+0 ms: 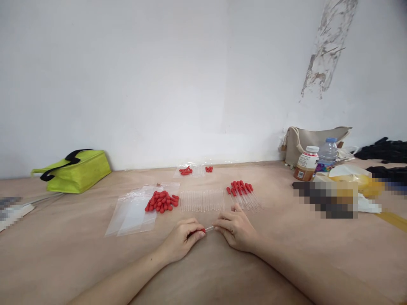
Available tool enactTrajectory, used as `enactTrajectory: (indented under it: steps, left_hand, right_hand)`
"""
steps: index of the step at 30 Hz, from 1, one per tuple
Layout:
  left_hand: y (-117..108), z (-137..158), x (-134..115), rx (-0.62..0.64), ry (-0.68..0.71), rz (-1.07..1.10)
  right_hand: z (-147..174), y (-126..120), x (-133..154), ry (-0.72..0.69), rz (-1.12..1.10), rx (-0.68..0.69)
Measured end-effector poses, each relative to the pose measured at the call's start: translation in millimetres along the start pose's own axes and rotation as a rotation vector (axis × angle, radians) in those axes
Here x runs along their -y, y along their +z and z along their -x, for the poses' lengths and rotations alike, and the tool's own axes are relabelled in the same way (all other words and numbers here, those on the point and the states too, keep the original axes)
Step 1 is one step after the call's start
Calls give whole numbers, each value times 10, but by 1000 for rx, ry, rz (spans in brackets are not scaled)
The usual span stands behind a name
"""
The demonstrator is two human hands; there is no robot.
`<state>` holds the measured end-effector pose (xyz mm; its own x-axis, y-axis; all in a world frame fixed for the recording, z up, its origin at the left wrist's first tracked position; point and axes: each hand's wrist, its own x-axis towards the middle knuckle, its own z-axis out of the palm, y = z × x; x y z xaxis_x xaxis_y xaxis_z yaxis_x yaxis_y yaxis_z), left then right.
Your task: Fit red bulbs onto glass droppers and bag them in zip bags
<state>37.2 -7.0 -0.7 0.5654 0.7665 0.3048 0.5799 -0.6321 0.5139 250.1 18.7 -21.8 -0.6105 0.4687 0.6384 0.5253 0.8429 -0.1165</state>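
Between the thumb and fingers of my left hand (182, 240) is a red rubber bulb (202, 230), partly covered by the fingers. My right hand (235, 228) pinches a thin glass dropper tube (209, 228) whose near end meets the bulb; whether it sits inside cannot be made out. Just beyond my hands lies a row of bare glass tubes (202, 200). A heap of loose red bulbs (161, 201) rests to the left, partly on clear plastic bags (135, 214). Several droppers with red bulbs on them (242, 190) lie beyond my right hand.
Against the wall are small bags of red bulbs (186, 170). A lime-green cooler bag (79, 171) stands at the left. On the right are a beige bag (299, 142), a brown drink bottle (307, 164), a clear bottle (327, 154) and yellow packaging (352, 178).
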Motion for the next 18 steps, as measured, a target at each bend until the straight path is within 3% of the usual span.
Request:
enactTrajectory:
  steps: [6, 18]
  left_hand:
    - [5, 9, 1, 2, 37, -47]
    - [4, 8, -7, -23, 93, -60]
  right_hand:
    - [-6, 18, 79, -7, 48, 23]
    - [-56, 111, 193, 127, -2, 127]
